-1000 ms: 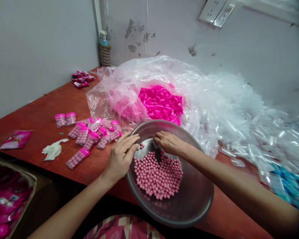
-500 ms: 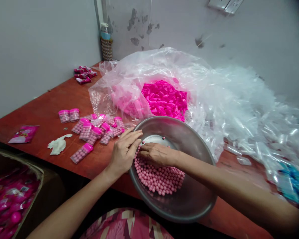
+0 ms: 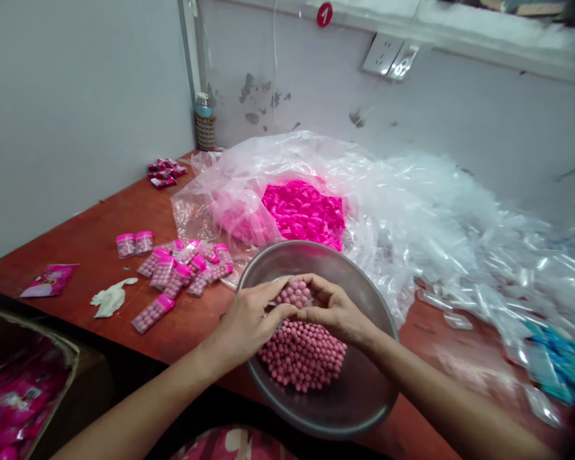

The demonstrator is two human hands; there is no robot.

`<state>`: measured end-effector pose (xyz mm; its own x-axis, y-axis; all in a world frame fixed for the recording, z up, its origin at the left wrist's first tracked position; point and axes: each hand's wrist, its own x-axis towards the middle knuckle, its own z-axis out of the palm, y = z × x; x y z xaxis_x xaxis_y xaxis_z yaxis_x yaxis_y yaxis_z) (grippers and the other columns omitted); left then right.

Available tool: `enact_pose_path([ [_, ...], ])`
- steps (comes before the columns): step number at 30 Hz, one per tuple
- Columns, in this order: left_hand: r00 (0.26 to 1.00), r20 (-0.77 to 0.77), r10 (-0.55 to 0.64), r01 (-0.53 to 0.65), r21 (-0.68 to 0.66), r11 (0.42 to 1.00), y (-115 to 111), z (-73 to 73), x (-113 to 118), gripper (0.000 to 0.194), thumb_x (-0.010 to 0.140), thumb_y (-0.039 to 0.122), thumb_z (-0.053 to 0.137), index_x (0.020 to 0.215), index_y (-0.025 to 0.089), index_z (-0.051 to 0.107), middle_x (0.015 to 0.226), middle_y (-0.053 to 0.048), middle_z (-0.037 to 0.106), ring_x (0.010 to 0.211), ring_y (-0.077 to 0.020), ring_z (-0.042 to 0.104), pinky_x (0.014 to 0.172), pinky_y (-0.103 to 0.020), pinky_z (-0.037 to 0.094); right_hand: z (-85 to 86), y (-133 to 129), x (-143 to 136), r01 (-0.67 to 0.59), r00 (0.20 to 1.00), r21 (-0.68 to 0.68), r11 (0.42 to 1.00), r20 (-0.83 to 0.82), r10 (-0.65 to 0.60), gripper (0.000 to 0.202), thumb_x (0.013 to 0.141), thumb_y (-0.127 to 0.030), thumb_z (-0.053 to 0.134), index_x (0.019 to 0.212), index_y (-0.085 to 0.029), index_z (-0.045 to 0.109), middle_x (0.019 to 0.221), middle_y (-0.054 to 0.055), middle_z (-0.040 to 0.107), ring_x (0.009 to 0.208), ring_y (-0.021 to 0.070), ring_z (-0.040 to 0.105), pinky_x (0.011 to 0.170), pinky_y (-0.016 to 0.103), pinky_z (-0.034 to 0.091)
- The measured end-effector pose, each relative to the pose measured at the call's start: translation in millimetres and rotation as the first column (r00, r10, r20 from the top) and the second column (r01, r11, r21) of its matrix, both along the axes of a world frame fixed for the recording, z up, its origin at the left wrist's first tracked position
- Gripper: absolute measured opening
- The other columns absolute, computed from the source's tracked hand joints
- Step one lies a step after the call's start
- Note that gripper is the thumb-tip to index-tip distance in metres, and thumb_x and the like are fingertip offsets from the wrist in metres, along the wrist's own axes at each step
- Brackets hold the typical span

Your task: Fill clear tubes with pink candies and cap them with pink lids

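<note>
A steel bowl (image 3: 364,396) sits at the table's near edge with a heap of small pink balls (image 3: 301,354) in it. My left hand (image 3: 246,322) and my right hand (image 3: 335,311) meet over the bowl. Between their fingertips they grip a small clear container (image 3: 294,294) packed with pink balls. Left of the bowl lie several filled containers with pink caps (image 3: 177,268). Behind the bowl an open plastic bag holds loose pink caps (image 3: 301,214).
A big pile of empty clear containers (image 3: 460,217) covers the right of the red table. A white crumpled scrap (image 3: 110,297) and a pink sachet (image 3: 50,279) lie at left. A box of pink packets (image 3: 14,396) stands lower left. Blue items (image 3: 560,364) lie far right.
My right hand came out of the ball heap and met my left hand. Both now grip a filled container above the balls. The camera tilted up.
</note>
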<state>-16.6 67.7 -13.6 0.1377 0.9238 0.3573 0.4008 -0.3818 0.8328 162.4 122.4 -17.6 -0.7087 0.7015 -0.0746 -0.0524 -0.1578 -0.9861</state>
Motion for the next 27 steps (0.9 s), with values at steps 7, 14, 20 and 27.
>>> enact_pose_path([
  [7,0.884,0.449,-0.129,0.296,-0.325,0.898,10.8,1.8,21.0,0.029,0.080,0.021,0.056,0.109,0.016,0.063,0.101,-0.006,0.066,0.094,-0.0207,0.060,0.083,-0.030,0.047,9.6,-5.1,25.4,0.122,0.983,0.293,0.948,0.098,-0.157,0.040,0.077,-0.022,0.064,0.113,-0.021,0.048,0.087,0.001,0.063,0.074,0.0122,0.061,0.067,0.025,0.051],
  [14,0.855,0.508,-0.104,0.361,-0.440,0.822,15.7,-3.2,24.7,0.024,0.074,0.023,0.063,0.095,0.013,0.066,0.089,-0.006,0.065,0.084,-0.0189,0.059,0.077,-0.028,0.047,25.6,-1.0,41.9,-0.056,0.929,0.658,0.751,0.310,-0.203,0.010,0.079,-0.023,0.061,0.087,-0.017,0.061,0.075,0.002,0.065,0.067,0.0110,0.060,0.062,0.021,0.047],
  [20,0.821,0.569,0.048,0.318,-0.525,0.789,16.5,-5.1,23.4,0.029,0.069,0.030,0.071,0.091,0.014,0.064,0.086,-0.006,0.065,0.080,-0.0178,0.060,0.074,-0.027,0.049,13.8,6.7,53.0,0.035,0.956,0.336,0.941,0.265,-0.130,0.023,0.079,-0.036,0.061,0.088,-0.015,0.057,0.063,0.000,0.061,0.056,0.0107,0.058,0.053,0.021,0.047],
  [27,0.745,0.659,0.107,0.368,-0.540,0.757,16.8,-7.2,22.2,0.032,0.073,0.039,0.068,0.092,0.014,0.062,0.085,-0.006,0.065,0.077,-0.0155,0.061,0.069,-0.023,0.050,15.6,108.9,69.2,0.045,0.584,0.743,0.668,0.523,-0.621,0.025,0.085,-0.031,0.045,0.095,-0.017,0.063,0.084,0.003,0.066,0.077,0.0140,0.061,0.070,0.024,0.046],
])
